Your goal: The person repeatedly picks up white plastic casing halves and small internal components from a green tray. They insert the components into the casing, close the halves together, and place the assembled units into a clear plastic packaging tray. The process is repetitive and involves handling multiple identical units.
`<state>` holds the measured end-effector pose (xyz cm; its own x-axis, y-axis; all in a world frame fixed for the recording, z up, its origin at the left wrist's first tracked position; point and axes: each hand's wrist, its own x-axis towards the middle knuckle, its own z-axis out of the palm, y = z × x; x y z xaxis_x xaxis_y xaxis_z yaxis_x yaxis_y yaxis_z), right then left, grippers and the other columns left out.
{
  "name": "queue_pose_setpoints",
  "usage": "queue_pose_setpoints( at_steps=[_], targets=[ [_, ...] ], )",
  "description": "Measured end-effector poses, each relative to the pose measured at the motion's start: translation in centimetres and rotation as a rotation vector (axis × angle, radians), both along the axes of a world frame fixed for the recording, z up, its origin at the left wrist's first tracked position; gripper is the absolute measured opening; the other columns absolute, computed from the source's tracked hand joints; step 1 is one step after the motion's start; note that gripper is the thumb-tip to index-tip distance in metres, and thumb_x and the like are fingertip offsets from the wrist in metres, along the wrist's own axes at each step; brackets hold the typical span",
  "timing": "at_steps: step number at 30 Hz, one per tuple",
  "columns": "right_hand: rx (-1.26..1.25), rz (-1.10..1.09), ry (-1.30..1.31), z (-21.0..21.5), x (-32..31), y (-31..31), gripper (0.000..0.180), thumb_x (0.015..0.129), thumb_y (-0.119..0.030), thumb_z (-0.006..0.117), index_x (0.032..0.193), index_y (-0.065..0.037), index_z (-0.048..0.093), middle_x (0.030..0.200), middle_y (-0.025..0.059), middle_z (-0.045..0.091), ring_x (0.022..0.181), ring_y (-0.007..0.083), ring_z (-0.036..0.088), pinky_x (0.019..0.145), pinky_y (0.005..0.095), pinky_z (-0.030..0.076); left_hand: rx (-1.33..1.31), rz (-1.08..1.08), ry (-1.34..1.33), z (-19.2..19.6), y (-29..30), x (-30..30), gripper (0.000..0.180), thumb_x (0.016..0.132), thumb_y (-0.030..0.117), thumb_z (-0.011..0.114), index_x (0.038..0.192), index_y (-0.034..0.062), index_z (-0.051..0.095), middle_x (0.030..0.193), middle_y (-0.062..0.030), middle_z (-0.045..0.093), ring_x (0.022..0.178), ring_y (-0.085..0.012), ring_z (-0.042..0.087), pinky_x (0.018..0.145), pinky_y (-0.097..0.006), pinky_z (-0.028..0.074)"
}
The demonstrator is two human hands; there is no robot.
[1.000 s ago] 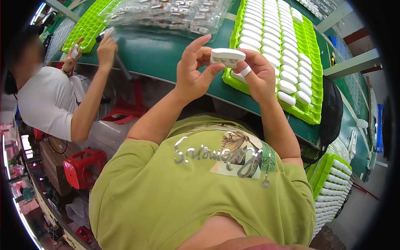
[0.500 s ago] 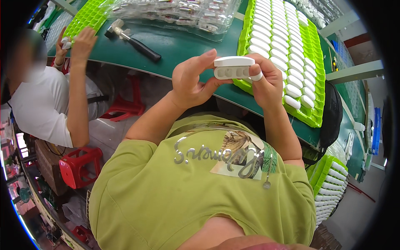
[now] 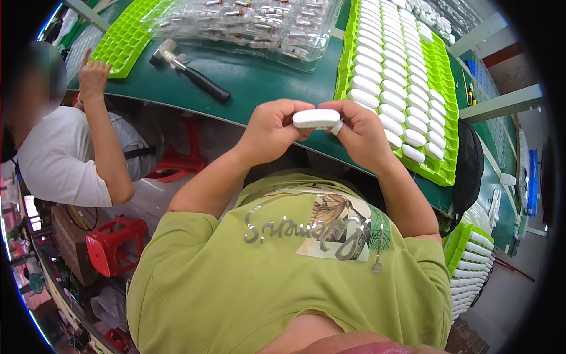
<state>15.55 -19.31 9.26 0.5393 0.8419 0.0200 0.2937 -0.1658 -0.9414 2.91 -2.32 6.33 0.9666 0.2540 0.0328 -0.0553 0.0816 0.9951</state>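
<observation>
A white oval plastic case is held level between my two hands, just off the table's near edge. My left hand is closed on its left end, with the thumb and index finger at the rim. My right hand pinches the right end, and a white band shows around one finger. The case's smooth top faces up; its inside is hidden. Beyond my right hand, a green tray carries rows of similar white oval pieces.
A black-handled hammer lies on the green table. Behind it are clear plastic trays of small parts. A co-worker sits at left by another green tray. A black bag hangs at right.
The case has come lower and nearer to me and tilted, so its row of hollows no longer shows. The co-worker's raised hands have moved left and down.
</observation>
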Motion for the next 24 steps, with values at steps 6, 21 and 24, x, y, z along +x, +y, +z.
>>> queue_pose_setpoints(
  at_steps=[6, 21, 24],
  targets=[
    [-0.019, 0.132, -0.398, 0.2, -2.6, -2.0, 0.023, 0.083, -0.002, 0.064, 0.106, -0.003, 0.068, 0.093, 0.0198, 0.066, 0.089, 0.0390, 0.063, 0.078, 0.0432, 0.051, 0.268, -0.200, 0.018, 0.5, -1.2, -2.3, 0.032, 0.082, 0.000, 0.065, 0.113, 0.0035, 0.067, 0.096, -0.0138, 0.068, 0.086, -0.0262, 0.067, 0.078, -0.036, 0.054],
    [-0.223, 0.097, 0.019, -4.4, -5.0, -4.4, 0.022, 0.081, -0.006, 0.064, 0.101, 0.000, 0.071, 0.090, 0.0167, 0.071, 0.082, 0.0266, 0.069, 0.076, 0.0368, 0.054, 0.198, -0.144, 0.181, -4.9, -4.2, -4.8, 0.022, 0.080, 0.013, 0.080, 0.098, 0.0019, 0.073, 0.090, -0.0092, 0.073, 0.084, -0.0159, 0.069, 0.077, -0.030, 0.053],
    [-0.211, 0.028, 0.472, -1.9, -4.8, -5.1, 0.026, 0.091, -0.010, 0.065, 0.115, 0.000, 0.068, 0.092, 0.0067, 0.071, 0.078, 0.0108, 0.064, 0.074, 0.0276, 0.053, -0.168, -0.173, 0.353, -0.8, -3.4, -4.8, 0.024, 0.087, 0.011, 0.076, 0.105, -0.0015, 0.068, 0.083, -0.0045, 0.069, 0.064, -0.0059, 0.062, 0.056, -0.022, 0.051]
  ],
)
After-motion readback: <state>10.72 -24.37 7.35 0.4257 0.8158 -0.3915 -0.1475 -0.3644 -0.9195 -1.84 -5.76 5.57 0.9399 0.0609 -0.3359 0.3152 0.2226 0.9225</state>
